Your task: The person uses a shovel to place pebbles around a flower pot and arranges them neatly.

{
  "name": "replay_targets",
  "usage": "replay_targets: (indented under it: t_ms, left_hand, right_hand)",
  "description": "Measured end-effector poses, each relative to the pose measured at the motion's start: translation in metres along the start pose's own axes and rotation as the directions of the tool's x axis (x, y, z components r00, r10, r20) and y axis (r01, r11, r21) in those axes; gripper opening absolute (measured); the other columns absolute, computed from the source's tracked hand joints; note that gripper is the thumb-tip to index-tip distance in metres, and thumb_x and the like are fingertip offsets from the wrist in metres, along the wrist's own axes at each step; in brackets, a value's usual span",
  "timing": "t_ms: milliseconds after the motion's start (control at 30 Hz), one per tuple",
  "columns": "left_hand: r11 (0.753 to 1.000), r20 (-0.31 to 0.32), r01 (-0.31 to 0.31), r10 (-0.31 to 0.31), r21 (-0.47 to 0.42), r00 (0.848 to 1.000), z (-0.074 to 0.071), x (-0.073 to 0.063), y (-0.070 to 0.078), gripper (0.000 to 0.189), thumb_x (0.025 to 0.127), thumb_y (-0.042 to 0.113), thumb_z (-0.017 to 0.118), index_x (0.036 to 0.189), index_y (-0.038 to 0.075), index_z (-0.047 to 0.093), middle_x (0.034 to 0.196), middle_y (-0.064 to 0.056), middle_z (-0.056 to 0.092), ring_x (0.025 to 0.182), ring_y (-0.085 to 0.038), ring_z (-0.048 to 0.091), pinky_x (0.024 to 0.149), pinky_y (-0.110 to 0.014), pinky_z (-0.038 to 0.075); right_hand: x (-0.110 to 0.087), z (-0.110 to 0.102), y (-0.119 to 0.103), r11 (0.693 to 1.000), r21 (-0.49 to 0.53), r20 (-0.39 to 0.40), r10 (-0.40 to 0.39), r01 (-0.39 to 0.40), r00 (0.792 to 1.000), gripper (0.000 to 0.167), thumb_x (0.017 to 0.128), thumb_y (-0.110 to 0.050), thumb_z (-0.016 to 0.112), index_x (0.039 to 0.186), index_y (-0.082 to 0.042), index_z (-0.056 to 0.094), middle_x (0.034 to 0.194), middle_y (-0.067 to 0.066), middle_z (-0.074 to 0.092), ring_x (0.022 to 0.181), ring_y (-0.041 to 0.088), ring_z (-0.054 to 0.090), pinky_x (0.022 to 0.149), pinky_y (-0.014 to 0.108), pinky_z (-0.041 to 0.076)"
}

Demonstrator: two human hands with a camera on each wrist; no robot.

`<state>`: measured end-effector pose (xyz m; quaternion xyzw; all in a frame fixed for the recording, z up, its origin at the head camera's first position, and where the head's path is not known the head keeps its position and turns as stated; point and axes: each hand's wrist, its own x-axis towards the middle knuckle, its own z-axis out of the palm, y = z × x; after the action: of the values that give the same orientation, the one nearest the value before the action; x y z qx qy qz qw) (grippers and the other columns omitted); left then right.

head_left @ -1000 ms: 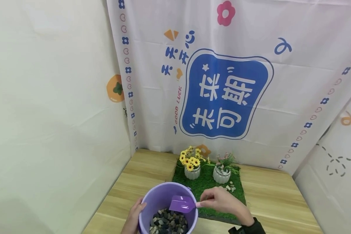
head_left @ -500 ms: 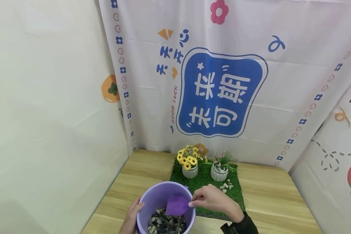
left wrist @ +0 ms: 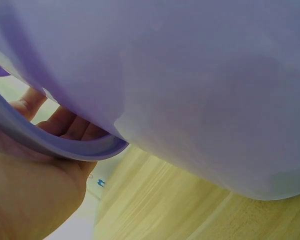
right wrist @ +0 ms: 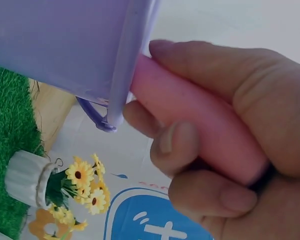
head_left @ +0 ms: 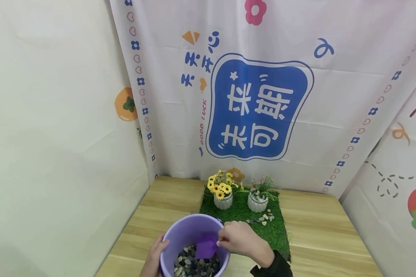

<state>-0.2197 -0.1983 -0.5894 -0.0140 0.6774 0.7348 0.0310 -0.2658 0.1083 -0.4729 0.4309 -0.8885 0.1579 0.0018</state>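
Note:
A purple bucket (head_left: pixel 181 230) holds many dark and pale pebbles (head_left: pixel 187 262). My left hand (head_left: pixel 155 256) grips its left side, with the thumb over the rim; in the left wrist view the bucket's carrying handle (left wrist: pixel 65 148) crosses the palm. My right hand (head_left: pixel 242 239) is at the bucket's right rim, its fingers wrapped around the pink handle (right wrist: pixel 200 117) of a toy shovel. The shovel's purple blade (head_left: pixel 206 247) hangs inside the bucket, its lower edge at the pebbles. Whether any pebbles lie on the blade I cannot tell.
Beyond the bucket lies a green turf mat (head_left: pixel 275 234) on a wooden table (head_left: pixel 319 231). On it stand a pot of yellow flowers (head_left: pixel 223 201), a pot of pink flowers (head_left: pixel 257 203) and several loose pebbles (head_left: pixel 264 218). A printed cloth (head_left: pixel 180 134) hangs behind.
My right hand has moved left and turned, and the shovel blade has dropped lower toward the pebbles in the bucket. More loose pebbles on the mat now show. The left hand keeps its hold.

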Motion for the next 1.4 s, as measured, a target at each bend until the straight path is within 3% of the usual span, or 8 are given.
replay_targets:
  t_ms: [133,267,433,800,967,1133,1267,1400]
  left_hand:
    - [1.0,-0.009,-0.009,0.01,0.01,1.0,-0.002,-0.001,0.001,0.054,0.102,0.032,0.04,0.144,-0.003,0.035,0.137,-0.031,0.048,0.112,-0.031,0.059,0.089,-0.044,0.05]
    - [1.0,0.006,-0.002,0.002,-0.004,1.0,-0.002,-0.001,0.001,0.055,0.102,0.031,0.04,0.145,-0.003,0.033,0.14,-0.035,0.043,0.114,-0.034,0.058,0.089,-0.045,0.05]
    - [1.0,0.008,-0.004,0.004,-0.013,1.0,0.0,-0.002,0.0,0.054,0.102,0.03,0.04,0.145,-0.002,0.033,0.14,-0.036,0.042,0.115,-0.034,0.057,0.089,-0.045,0.049]
    - [1.0,0.002,-0.016,0.016,-0.02,1.0,0.002,0.001,0.0,0.051,0.103,0.027,0.039,0.144,-0.003,0.035,0.139,-0.032,0.045,0.112,-0.029,0.058,0.088,-0.042,0.049]
    - [1.0,-0.005,-0.002,0.002,-0.008,1.0,0.002,0.001,0.001,0.053,0.102,0.029,0.041,0.144,-0.003,0.035,0.138,-0.033,0.045,0.111,-0.03,0.058,0.087,-0.042,0.049]
    - [1.0,-0.011,-0.011,0.011,0.003,1.0,0.003,0.001,0.003,0.052,0.102,0.028,0.041,0.143,-0.004,0.036,0.137,-0.034,0.045,0.111,-0.031,0.058,0.087,-0.042,0.049]
    - [1.0,-0.002,-0.008,0.008,0.004,1.0,0.003,0.0,0.004,0.052,0.102,0.028,0.041,0.143,-0.003,0.035,0.139,-0.035,0.043,0.113,-0.032,0.057,0.087,-0.042,0.049]
    - [1.0,0.011,0.009,-0.009,0.002,1.0,0.001,-0.002,0.003,0.054,0.102,0.03,0.041,0.144,-0.003,0.033,0.141,-0.035,0.041,0.116,-0.033,0.055,0.089,-0.042,0.048]
  right_hand:
    - [0.012,0.001,-0.003,0.998,-0.069,-0.001,-0.006,0.006,1.0,0.015,0.093,-0.028,0.066,0.078,-0.027,0.063,0.075,-0.014,0.05,0.062,-0.001,0.039,0.059,0.017,0.031]
    - [0.023,0.005,-0.007,0.997,-0.054,0.03,-0.05,0.052,0.998,0.009,0.091,-0.029,0.068,0.082,-0.028,0.069,0.075,-0.016,0.056,0.063,-0.004,0.044,0.059,0.014,0.035]
    - [0.038,0.011,-0.011,0.996,-0.038,0.093,-0.076,0.08,0.993,0.007,0.09,-0.03,0.069,0.084,-0.028,0.071,0.071,-0.019,0.054,0.058,-0.004,0.042,0.056,0.015,0.03]
    - [0.048,0.013,-0.015,0.999,-0.039,0.227,0.034,-0.026,0.973,0.013,0.086,-0.024,0.074,0.074,-0.024,0.07,0.061,-0.016,0.051,0.053,0.001,0.041,0.054,0.019,0.029]
    - [0.049,0.017,-0.018,0.996,-0.08,0.239,0.05,-0.032,0.97,0.02,0.083,-0.02,0.075,0.065,-0.023,0.066,0.056,-0.015,0.047,0.05,0.002,0.039,0.05,0.018,0.028]
    - [0.052,0.023,-0.024,0.982,-0.173,0.249,0.117,-0.075,0.961,0.03,0.077,-0.019,0.079,0.056,-0.025,0.058,0.05,-0.014,0.044,0.047,0.002,0.042,0.047,0.018,0.029]
    - [0.056,0.027,-0.029,0.964,-0.247,0.252,0.165,-0.101,0.954,0.033,0.073,-0.019,0.082,0.054,-0.025,0.055,0.047,-0.013,0.043,0.046,0.003,0.043,0.046,0.019,0.03]
    - [0.058,0.032,-0.032,0.962,-0.255,0.259,0.162,-0.095,0.952,0.035,0.073,-0.015,0.081,0.054,-0.024,0.053,0.046,-0.012,0.04,0.045,0.004,0.039,0.045,0.019,0.027]
